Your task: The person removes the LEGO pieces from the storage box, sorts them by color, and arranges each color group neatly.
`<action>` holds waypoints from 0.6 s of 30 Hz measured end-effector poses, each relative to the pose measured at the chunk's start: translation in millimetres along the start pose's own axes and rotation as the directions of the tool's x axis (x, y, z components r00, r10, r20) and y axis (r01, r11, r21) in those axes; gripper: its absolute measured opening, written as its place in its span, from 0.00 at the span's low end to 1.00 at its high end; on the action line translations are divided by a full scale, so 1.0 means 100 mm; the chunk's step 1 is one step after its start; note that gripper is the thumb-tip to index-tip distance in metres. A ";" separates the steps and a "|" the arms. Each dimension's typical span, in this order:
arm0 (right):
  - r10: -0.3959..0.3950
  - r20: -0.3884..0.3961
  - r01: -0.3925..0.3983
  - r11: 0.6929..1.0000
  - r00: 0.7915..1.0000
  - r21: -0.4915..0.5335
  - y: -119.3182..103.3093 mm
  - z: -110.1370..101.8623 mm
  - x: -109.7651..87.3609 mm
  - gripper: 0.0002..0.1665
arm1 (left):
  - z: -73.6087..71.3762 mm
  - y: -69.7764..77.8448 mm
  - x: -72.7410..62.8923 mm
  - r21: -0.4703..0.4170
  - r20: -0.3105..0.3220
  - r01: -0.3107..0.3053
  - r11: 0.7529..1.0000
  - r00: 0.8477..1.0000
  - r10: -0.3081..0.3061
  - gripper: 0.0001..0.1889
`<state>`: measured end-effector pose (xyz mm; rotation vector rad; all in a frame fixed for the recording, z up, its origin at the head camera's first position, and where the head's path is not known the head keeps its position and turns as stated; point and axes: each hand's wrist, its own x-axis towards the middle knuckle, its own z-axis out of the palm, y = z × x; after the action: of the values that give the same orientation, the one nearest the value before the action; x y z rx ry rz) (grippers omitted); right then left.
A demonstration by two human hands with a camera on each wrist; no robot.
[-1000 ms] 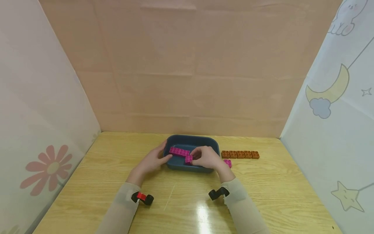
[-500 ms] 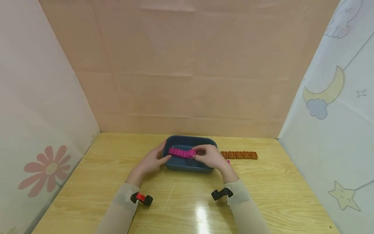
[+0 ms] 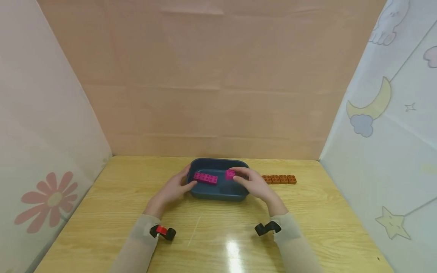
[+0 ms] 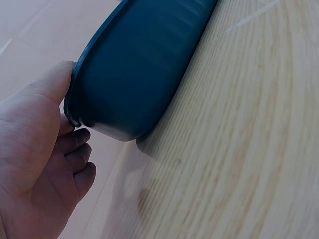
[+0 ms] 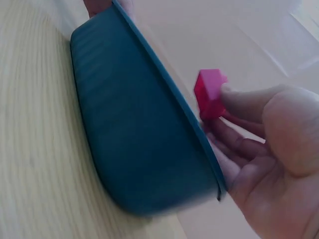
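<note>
A dark blue plastic bin (image 3: 218, 196) stands on the wooden table. My left hand (image 3: 175, 187) grips its left rim, thumb on the near side; the left wrist view shows the thumb at the rim (image 4: 71, 94) and the other fingers curled beside it. My right hand (image 3: 254, 183) pinches a single pink toy brick (image 3: 230, 174) between thumb and fingers, over the right half of the bin. In the right wrist view that brick (image 5: 210, 93) is raised above the bin's rim. A short row of pink toy bricks (image 3: 205, 178) lies inside the bin, towards the left.
Right of the bin, a row of orange toy bricks (image 3: 280, 179) lies on the table (image 3: 324, 220), its left end partly behind my right hand. A beige sheet (image 3: 218, 94) hangs at the back, with patterned white sheets on both sides.
My right hand has brought the pink brick up to the end of the pink row, then away to the right. The loose pink brick on the table is now hidden. My left hand stays at the rim.
</note>
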<state>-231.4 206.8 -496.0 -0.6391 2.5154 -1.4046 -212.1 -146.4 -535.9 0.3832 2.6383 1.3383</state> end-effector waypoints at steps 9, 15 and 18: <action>0.006 -0.085 0.000 0.998 0.996 0.069 0.19 -0.21 -0.27 0.26 | -0.02 0.00 -0.01 0.032 0.000 -0.017 0.999 1.000 0.017 0.48; 0.008 -0.126 0.001 0.998 0.992 0.067 0.30 -0.34 -0.46 0.27 | -0.01 0.01 -0.01 0.007 0.000 0.002 1.000 1.000 -0.002 0.49; 0.027 -0.143 -0.017 0.997 0.989 0.073 0.35 -0.43 -0.55 0.28 | -0.01 0.01 -0.01 0.008 -0.002 -0.008 1.000 1.000 0.008 0.48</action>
<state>-207.9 280.3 -505.0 -0.5121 2.5571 -1.5787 -211.5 -146.7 -534.7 0.3946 2.6474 1.3314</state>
